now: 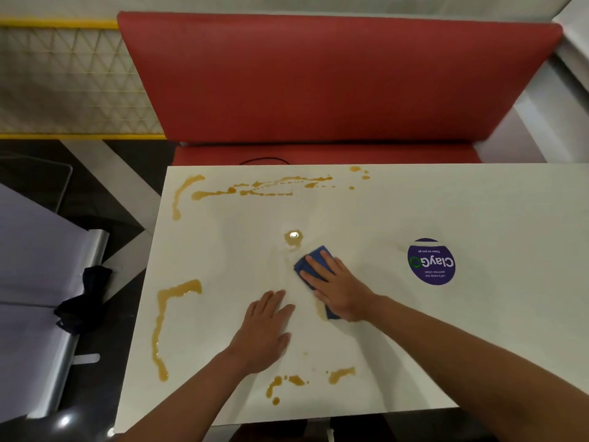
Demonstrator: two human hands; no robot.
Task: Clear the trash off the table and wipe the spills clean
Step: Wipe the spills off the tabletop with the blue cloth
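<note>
Your right hand (pixel 339 287) presses flat, fingers straight, on the folded blue cloth (pixel 314 269) mid-desk, beside the small amber puddle (pixel 293 239); left hand (pixel 264 330) braces open on the white desk (pixel 478 330). Sweep each amber streak inward, refolding once soaked.

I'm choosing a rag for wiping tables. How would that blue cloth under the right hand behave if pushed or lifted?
The folded blue cloth lies flat under the right hand, so it probably is soft and would droop if lifted. On the smooth white table it likely slides easily. Pushed through the orange-brown spill, it probably soaks and gets heavier.
</note>
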